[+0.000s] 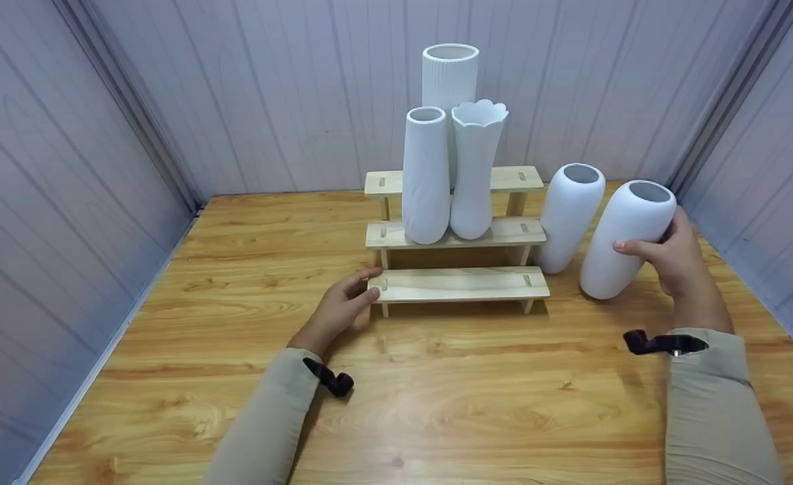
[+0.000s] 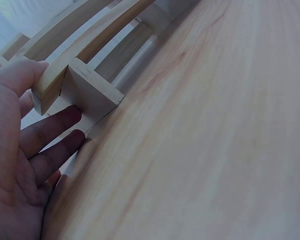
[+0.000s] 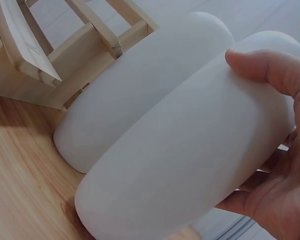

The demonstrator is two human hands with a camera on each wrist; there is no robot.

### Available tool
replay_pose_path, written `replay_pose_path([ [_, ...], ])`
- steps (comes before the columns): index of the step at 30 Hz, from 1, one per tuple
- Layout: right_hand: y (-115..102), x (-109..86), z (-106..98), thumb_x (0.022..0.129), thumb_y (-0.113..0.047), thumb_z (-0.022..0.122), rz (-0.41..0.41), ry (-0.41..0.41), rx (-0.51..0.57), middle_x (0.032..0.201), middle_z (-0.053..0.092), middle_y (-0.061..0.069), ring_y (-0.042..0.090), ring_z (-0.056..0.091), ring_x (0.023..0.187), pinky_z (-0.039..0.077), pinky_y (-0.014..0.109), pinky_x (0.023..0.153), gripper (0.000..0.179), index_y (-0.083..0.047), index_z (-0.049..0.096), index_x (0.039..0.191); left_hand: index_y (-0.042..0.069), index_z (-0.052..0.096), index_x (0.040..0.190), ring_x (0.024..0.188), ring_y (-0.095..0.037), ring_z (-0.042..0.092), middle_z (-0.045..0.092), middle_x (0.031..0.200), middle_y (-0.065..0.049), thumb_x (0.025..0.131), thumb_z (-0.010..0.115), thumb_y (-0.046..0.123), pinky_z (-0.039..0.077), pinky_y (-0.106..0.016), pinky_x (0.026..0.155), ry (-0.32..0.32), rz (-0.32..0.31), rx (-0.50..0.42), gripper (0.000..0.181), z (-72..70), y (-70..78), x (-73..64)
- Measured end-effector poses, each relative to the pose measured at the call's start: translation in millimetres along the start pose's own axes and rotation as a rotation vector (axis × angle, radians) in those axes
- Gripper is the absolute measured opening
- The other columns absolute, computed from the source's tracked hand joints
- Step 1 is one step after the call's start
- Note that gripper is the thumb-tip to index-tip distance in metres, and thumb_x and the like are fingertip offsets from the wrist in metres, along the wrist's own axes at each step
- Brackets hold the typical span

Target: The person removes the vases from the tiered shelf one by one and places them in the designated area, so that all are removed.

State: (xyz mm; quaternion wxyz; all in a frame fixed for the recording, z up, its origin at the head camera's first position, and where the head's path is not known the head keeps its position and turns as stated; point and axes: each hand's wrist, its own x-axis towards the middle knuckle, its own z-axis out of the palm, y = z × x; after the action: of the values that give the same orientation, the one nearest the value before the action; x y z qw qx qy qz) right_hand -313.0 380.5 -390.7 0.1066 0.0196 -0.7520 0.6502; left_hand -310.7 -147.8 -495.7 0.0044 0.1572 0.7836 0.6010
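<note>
My right hand (image 1: 682, 259) grips a smooth white vase (image 1: 622, 246) near its upper part, thumb on the near side and fingers behind. A similar white vase (image 1: 571, 219) stands just left of it, beside the stand. At the left end of the three-step wooden stand (image 1: 460, 284), my left hand (image 1: 342, 303) pinches the lowest board; the left wrist view shows the thumb (image 2: 27, 72) on top and other fingers (image 2: 55, 127) by the leg below. On the middle step are a slim tapered vase (image 1: 426, 178) and a scalloped-rim vase (image 1: 478, 172).
A tall ribbed vase (image 1: 450, 77) rises behind those two, its lower part hidden. The wood-grain table (image 1: 436, 391) meets pale panelled walls (image 1: 288, 94) at the back and both sides. Black wrist cameras (image 1: 332, 378) are strapped over both sleeves.
</note>
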Motion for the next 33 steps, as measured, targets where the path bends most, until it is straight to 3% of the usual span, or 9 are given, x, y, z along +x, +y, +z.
replay_pose_path([
  [10, 5.1, 2.0, 0.9, 0.080, 0.002, 0.083, 0.000, 0.002, 0.017, 0.130, 0.048, -0.008, 0.017, 0.045, 0.121, 0.027, 0.059, 0.114, 0.091, -0.029, 0.033, 0.148, 0.001, 0.054, 0.144, 0.130, -0.032, 0.053, 0.052, 0.149, -0.015, 0.102, 0.063, 0.014, 0.041, -0.043, 0.108, -0.002, -0.001, 0.012, 0.045, 1.1, -1.2, 0.6],
  [16, 7.7, 3.1, 1.2, 0.080, 0.004, 0.083, -0.013, -0.002, 0.032, 0.130, 0.049, -0.007, 0.017, 0.046, 0.120, 0.030, 0.055, 0.112, 0.091, -0.029, 0.034, 0.149, -0.004, 0.054, 0.142, 0.126, -0.031, 0.056, 0.054, 0.146, -0.019, 0.102, 0.061, 0.010, 0.044, -0.040, 0.104, -0.020, 0.008, 0.012, 0.043, 1.2, 23.9, -9.2],
  [18, 8.7, 4.0, 1.4, 0.080, 0.005, 0.083, -0.018, -0.003, 0.049, 0.130, 0.050, -0.007, 0.016, 0.046, 0.120, 0.029, 0.055, 0.113, 0.090, -0.030, 0.036, 0.148, -0.004, 0.055, 0.141, 0.127, -0.032, 0.055, 0.054, 0.145, -0.019, 0.101, 0.062, 0.009, 0.044, -0.042, 0.105, -0.017, 0.005, 0.006, 0.042, 1.6, 31.1, -12.7],
  [26, 12.6, 6.0, 4.8, 0.078, 0.013, 0.080, -0.022, 0.034, 0.189, 0.130, 0.051, -0.005, 0.015, 0.047, 0.121, 0.024, 0.048, 0.118, 0.088, -0.026, 0.041, 0.147, 0.000, 0.056, 0.142, 0.130, -0.034, 0.053, 0.054, 0.146, -0.017, 0.101, 0.063, 0.013, 0.042, -0.048, 0.108, -0.013, -0.022, -0.006, 0.043, 2.2, 34.0, -14.2],
  [33, 16.8, 9.2, 6.3, 0.079, 0.006, 0.083, -0.010, 0.092, 0.178, 0.134, 0.048, -0.005, 0.021, 0.040, 0.130, 0.014, 0.049, 0.123, 0.093, -0.029, 0.036, 0.152, -0.001, 0.055, 0.142, 0.128, -0.032, 0.055, 0.055, 0.145, -0.018, 0.102, 0.062, 0.012, 0.043, -0.045, 0.107, -0.024, -0.030, 0.004, 0.043, 0.6, 32.6, -11.8],
])
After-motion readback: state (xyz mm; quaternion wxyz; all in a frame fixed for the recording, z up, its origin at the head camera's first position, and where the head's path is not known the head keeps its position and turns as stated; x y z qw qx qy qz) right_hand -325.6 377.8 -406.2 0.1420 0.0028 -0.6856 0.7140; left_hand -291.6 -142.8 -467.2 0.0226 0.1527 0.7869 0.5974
